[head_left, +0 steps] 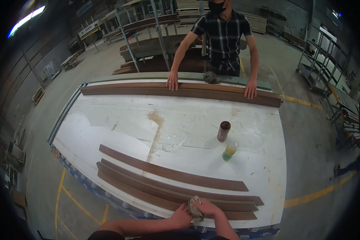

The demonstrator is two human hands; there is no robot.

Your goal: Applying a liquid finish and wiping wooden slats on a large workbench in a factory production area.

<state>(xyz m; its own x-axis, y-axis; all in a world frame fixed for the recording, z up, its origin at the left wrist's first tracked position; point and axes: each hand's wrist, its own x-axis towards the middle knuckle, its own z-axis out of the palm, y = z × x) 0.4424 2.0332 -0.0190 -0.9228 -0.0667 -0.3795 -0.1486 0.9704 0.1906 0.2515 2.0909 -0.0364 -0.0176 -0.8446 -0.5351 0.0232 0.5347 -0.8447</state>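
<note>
A crumpled greyish cloth is gripped by my right hand over the near brown wooden strips. Close against the cloth's left side is my left hand, its fingers curled in; what they hold is hidden. Under and beside my hands, several long brown strips lie side by side along the table's near edge. A separate brown strip lies just beyond them, with a gap between.
A brown bottle and a small green-and-yellow bottle stand on the white table. Opposite, a co-worker rests both hands on long brown boards. Another cloth lies there. Metal racks stand behind.
</note>
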